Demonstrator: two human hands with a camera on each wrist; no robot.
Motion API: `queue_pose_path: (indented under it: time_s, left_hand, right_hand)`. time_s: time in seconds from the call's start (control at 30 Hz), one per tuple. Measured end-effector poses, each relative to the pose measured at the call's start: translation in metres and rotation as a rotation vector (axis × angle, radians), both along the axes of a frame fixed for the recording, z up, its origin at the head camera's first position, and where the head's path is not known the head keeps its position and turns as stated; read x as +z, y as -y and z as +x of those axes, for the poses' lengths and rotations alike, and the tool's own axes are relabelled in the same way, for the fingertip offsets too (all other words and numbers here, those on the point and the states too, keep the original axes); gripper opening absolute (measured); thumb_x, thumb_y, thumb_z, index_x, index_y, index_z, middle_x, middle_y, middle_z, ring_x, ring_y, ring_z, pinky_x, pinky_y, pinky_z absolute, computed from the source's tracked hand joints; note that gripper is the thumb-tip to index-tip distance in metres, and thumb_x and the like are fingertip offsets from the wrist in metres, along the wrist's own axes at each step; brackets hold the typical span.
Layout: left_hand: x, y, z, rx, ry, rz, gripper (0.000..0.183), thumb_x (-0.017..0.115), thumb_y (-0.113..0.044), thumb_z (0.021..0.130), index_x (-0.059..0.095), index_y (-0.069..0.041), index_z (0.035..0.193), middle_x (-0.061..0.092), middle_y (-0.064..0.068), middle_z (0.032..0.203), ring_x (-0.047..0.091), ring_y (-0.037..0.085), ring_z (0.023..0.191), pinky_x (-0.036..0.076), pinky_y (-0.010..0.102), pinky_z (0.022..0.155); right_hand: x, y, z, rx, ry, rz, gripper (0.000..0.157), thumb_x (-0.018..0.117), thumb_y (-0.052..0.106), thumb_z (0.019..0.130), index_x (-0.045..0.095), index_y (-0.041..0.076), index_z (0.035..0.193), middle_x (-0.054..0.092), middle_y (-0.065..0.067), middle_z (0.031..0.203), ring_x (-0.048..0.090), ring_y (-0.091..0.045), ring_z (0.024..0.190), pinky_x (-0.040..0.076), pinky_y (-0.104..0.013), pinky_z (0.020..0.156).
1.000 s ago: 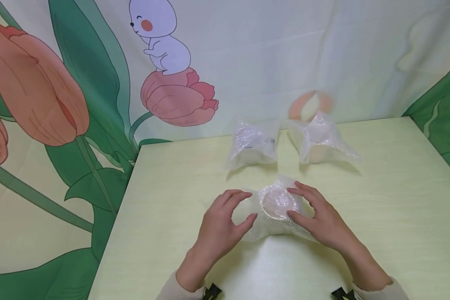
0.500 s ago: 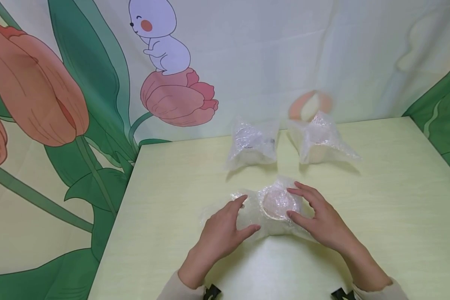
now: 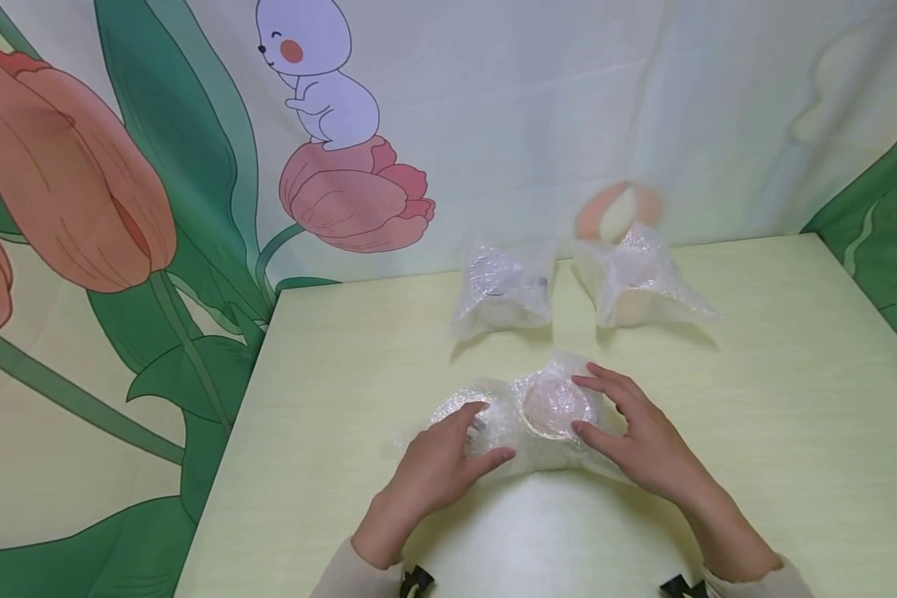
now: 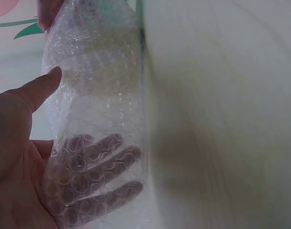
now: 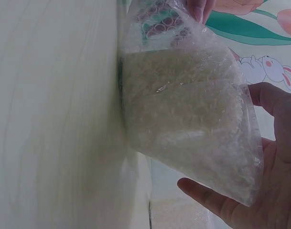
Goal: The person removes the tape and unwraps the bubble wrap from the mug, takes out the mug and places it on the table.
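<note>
A bubble-wrapped round object (image 3: 556, 407) with a pale circular rim stands on the table, its kind blurred by the wrap. My right hand (image 3: 639, 428) holds its right side, thumb and fingers spread around it. To its left a loose end of the bubble wrap (image 4: 97, 176) sticks out. My left hand (image 3: 437, 465) lies at that end. Through the wrap in the left wrist view, several straight fingers (image 4: 112, 164) show on the far side, while the thumb is on the near side. In the right wrist view the wrapped body (image 5: 178, 114) looks pale and opaque.
Two more bubble-wrapped items stand at the back of the table: one at the left (image 3: 502, 286) and one at the right (image 3: 639, 278). Behind the pale table (image 3: 329, 374) hangs a cloth backdrop (image 3: 493, 124) printed with tulips and a white animal.
My left hand has shifted slightly left and toward me, its fingertips lowering. The wrap's left end now shows more behind it and spreads farther left. My right hand has stayed in place.
</note>
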State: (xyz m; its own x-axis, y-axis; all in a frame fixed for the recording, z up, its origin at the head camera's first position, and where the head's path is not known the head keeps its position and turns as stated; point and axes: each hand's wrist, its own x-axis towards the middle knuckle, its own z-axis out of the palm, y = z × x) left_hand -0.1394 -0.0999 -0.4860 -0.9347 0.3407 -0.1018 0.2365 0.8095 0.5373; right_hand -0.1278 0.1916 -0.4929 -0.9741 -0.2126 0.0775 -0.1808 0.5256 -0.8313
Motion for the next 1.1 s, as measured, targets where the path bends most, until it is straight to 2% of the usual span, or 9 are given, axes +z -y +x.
queue_pose_path:
  time_s: [0.17,0.27,0.37,0.5,0.57,0.63,0.7,0.8,1.1]
  left_hand:
    - [-0.004,0.005,-0.005,-0.018,0.003,0.045,0.056,0.066,-0.068,0.09,0.061,-0.016,0.112,0.071,0.002,0.099,0.065,0.02,0.089,0.054,0.037,0.078]
    - [-0.007,0.009,-0.007,-0.014,0.02,0.087,0.047,0.068,-0.064,0.091,0.06,-0.019,0.098,0.071,0.0,0.093,0.067,0.018,0.089,0.052,0.033,0.075]
    - [-0.01,0.014,-0.009,-0.012,0.034,0.133,0.038,0.067,-0.058,0.095,0.059,-0.021,0.09,0.073,-0.002,0.094,0.073,0.021,0.1,0.054,0.035,0.078]
    - [-0.011,0.022,-0.01,-0.039,0.046,0.191,0.029,0.063,-0.049,0.101,0.059,-0.024,0.086,0.075,-0.005,0.099,0.075,0.021,0.109,0.057,0.038,0.085]
    - [-0.011,0.025,-0.011,-0.058,0.052,0.204,0.026,0.062,-0.046,0.103,0.059,-0.026,0.086,0.072,-0.008,0.094,0.074,0.015,0.097,0.056,0.035,0.081]
    - [-0.01,0.027,-0.012,-0.077,0.052,0.205,0.026,0.061,-0.043,0.104,0.058,-0.026,0.085,0.065,-0.012,0.083,0.065,0.008,0.079,0.051,0.028,0.072]
    - [-0.009,0.03,-0.012,-0.091,0.052,0.206,0.027,0.061,-0.042,0.104,0.056,-0.026,0.083,0.05,-0.012,0.072,0.047,0.004,0.067,0.041,0.024,0.065]
    - [-0.009,0.033,-0.014,-0.111,0.061,0.22,0.029,0.061,-0.041,0.104,0.054,-0.025,0.081,0.034,-0.011,0.066,0.033,0.003,0.062,0.031,0.021,0.06]
    - [-0.012,0.044,-0.016,-0.198,0.145,0.281,0.033,0.058,-0.041,0.105,0.055,-0.019,0.08,0.039,-0.01,0.069,0.035,0.004,0.064,0.031,0.021,0.062]
  right_hand:
    - [0.0,0.0,0.0,0.001,-0.002,-0.001,0.056,0.072,0.04,0.098,0.054,0.026,0.148,0.035,-0.001,0.167,0.042,-0.033,0.149,0.042,-0.058,0.114]
    - [0.0,-0.001,0.0,0.003,0.001,-0.004,0.055,0.072,0.04,0.098,0.054,0.026,0.149,0.035,-0.001,0.168,0.042,-0.033,0.149,0.041,-0.058,0.114]
    - [0.0,-0.001,0.0,0.006,0.002,-0.005,0.056,0.072,0.04,0.098,0.053,0.026,0.149,0.034,-0.001,0.168,0.041,-0.034,0.15,0.041,-0.058,0.114]
    - [0.0,-0.001,0.0,0.01,-0.002,-0.004,0.056,0.071,0.04,0.098,0.053,0.026,0.149,0.034,-0.001,0.168,0.041,-0.034,0.15,0.042,-0.058,0.114]
    - [-0.001,-0.001,0.0,0.009,-0.003,-0.005,0.056,0.071,0.04,0.098,0.053,0.026,0.149,0.034,-0.001,0.168,0.041,-0.033,0.15,0.041,-0.058,0.114]
    - [-0.001,0.0,0.0,0.008,-0.007,-0.003,0.055,0.071,0.04,0.098,0.053,0.026,0.149,0.035,-0.001,0.168,0.041,-0.034,0.15,0.042,-0.058,0.114]
    - [-0.001,-0.001,0.001,0.007,-0.007,-0.004,0.055,0.071,0.039,0.098,0.053,0.027,0.149,0.035,0.0,0.168,0.041,-0.033,0.15,0.041,-0.058,0.114]
    - [-0.001,0.0,0.001,0.008,-0.01,-0.003,0.055,0.072,0.039,0.098,0.053,0.026,0.148,0.035,-0.001,0.167,0.042,-0.033,0.15,0.042,-0.058,0.114]
    - [0.0,0.0,0.001,0.004,0.004,0.005,0.055,0.071,0.04,0.098,0.053,0.027,0.149,0.034,0.001,0.168,0.042,-0.035,0.149,0.041,-0.06,0.114]
